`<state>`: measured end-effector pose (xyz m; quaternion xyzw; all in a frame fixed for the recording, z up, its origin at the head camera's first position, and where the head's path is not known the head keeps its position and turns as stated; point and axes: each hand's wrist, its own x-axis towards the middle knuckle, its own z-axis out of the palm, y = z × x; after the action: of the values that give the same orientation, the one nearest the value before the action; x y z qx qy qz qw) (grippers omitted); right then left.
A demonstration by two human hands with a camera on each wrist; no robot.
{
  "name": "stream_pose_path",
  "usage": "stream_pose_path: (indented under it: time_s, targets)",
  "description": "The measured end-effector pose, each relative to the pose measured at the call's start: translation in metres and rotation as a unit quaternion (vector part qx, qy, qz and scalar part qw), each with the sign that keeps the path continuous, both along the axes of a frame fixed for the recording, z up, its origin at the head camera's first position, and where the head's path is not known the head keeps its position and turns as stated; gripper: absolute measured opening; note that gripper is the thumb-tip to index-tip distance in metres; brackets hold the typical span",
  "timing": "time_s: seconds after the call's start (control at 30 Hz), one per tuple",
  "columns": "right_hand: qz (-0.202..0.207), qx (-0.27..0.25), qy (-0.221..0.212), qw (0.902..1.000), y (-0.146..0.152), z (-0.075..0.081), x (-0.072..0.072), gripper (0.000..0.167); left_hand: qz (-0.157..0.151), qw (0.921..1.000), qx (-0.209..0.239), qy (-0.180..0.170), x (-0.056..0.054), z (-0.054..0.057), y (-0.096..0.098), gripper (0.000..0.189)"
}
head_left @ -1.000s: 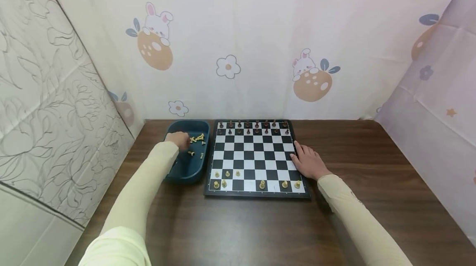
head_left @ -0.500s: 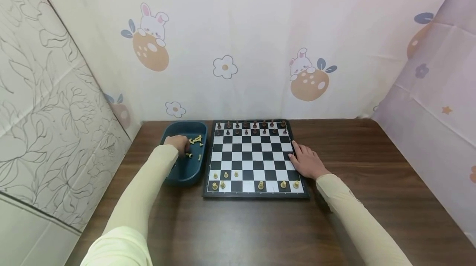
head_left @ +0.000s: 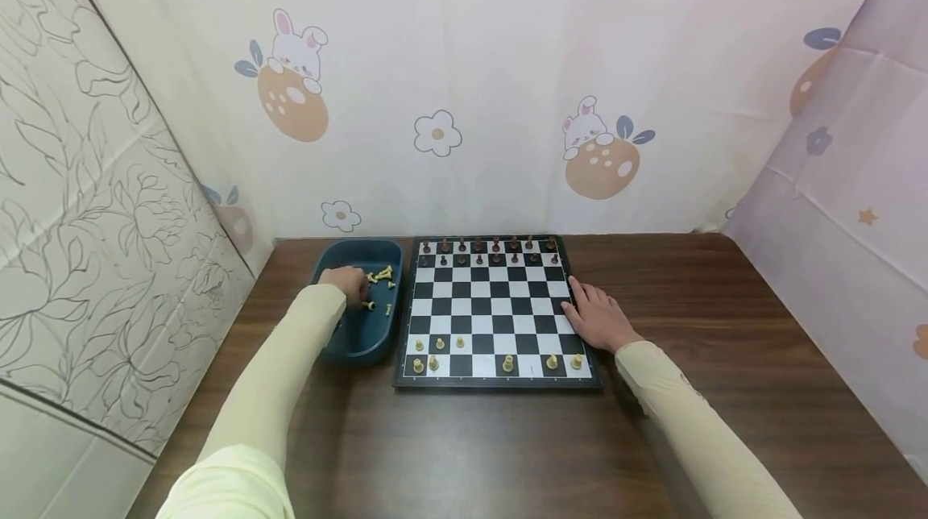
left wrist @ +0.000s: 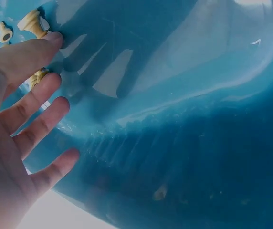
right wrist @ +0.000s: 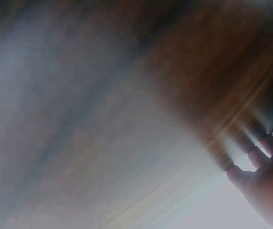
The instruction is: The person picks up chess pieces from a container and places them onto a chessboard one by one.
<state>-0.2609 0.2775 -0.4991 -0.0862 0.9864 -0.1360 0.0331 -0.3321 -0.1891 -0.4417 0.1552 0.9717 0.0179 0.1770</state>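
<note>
My left hand is down inside a dark blue tray that holds loose pale yellow chess pieces. In the left wrist view the fingers of the left hand are spread and relaxed. A yellow chess piece lies against or just behind the topmost fingertip; another shows partly hidden between the digits. My right hand rests at the right edge of the chessboard, fingers extended. Only fingertips and part of the right hand show in the right wrist view.
Dark chess pieces stand in two rows at the board's far side. Several yellow chess pieces stand on the near side, mostly at the left. The brown wooden table meets a patterned curtain behind the board and tray.
The head view has shifted slightly. My left hand has stayed in the tray among the yellow pieces, moving only a little. The right hand remains at the board's edge.
</note>
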Motion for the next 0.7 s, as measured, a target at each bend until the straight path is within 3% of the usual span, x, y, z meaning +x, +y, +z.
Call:
stream_pose_path:
  time_s: [0.1, 0.27, 0.5, 0.7]
  targets:
    - [-0.001, 0.002, -0.001, 1.0000, 0.000, -0.001, -0.001, 0.065, -0.005, 0.9999, -0.003, -0.008, -0.002, 0.001, -0.003, 0.005]
    - [-0.004, 0.003, -0.005, 1.0000, 0.001, -0.001, -0.002, 0.066, -0.010, 0.9998, -0.008, -0.018, -0.001, 0.015, -0.004, 0.004]
    - [-0.004, 0.006, -0.007, 1.0000, 0.001, 0.001, -0.003, 0.067, -0.030, 0.9995, 0.011, 0.005, 0.002, 0.032, -0.004, 0.007]
    - [-0.003, 0.003, -0.012, 0.9999, 0.000, 0.001, -0.001, 0.067, -0.067, 0.9966, 0.015, 0.045, 0.015, 0.052, 0.003, 0.006]
